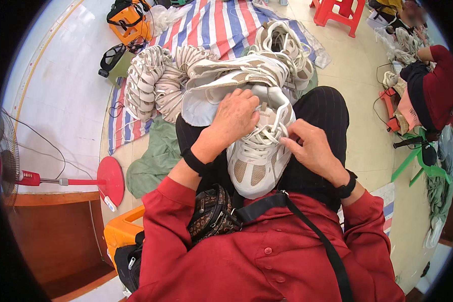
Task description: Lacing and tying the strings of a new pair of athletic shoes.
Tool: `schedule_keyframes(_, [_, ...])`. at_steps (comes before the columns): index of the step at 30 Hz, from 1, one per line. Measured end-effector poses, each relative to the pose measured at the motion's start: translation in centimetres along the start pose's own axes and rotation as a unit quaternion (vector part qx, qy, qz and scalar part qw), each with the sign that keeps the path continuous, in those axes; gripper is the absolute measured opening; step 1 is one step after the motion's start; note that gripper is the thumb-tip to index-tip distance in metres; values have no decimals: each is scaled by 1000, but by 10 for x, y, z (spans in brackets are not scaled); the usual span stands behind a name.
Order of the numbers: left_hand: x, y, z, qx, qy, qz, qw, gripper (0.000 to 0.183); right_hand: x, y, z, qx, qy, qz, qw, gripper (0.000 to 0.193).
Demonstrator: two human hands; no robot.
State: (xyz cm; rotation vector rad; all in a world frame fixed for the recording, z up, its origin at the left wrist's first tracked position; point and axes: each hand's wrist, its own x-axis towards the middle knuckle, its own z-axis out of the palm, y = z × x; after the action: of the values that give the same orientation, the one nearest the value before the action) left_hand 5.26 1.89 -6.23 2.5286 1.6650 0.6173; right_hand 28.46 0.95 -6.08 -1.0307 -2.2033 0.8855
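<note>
A white and beige sneaker (256,173) rests on my lap, toe toward me. White laces (260,138) criss-cross its front and lie loosely near the tongue. My left hand (236,113) is closed at the left side of the shoe opening, its fingertips partly hidden. At the right edge of the lacing, my right hand (311,148) pinches a lace between thumb and bent fingers. Just beyond, more unfinished-looking shoe uppers (239,70) lie over my knees, their pale lining (199,107) showing beside my left hand.
Rolled bundles of laced uppers (145,83) lie on a striped sheet (206,25), with a green cloth (153,156) nearby. A red fan base (110,181) and orange stool (121,229) are at left. Red stool (337,14) stands far right; another person (440,83) sits at right.
</note>
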Motion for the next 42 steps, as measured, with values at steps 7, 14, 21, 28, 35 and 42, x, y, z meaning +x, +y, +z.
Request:
schedule_keyframes(7, [-7,0,2,-63,26,-34,997,8,2,0,-2,169,-2,-6,986,7])
schedule_keyframes(14, [-13,3,4,-78,59,-48,994,8,-25,-26,-8,436,-108,81,890,12])
schedule_keyframes(21, [-17,4,9,-59,70,-55,994,6,-16,1,-9,200,-6,58,978,35])
schedule_keyframes(28, [-18,5,8,-69,76,-53,993,7,4,0,0,103,31,64,992,30])
schedule_keyframes(35, [-19,2,7,-118,90,-60,987,8,8,-6,-4,39,-19,-48,998,14])
schedule_keyframes(42, [-21,2,4,-132,108,-51,984,6,-47,-67,-58,366,-309,-247,842,15])
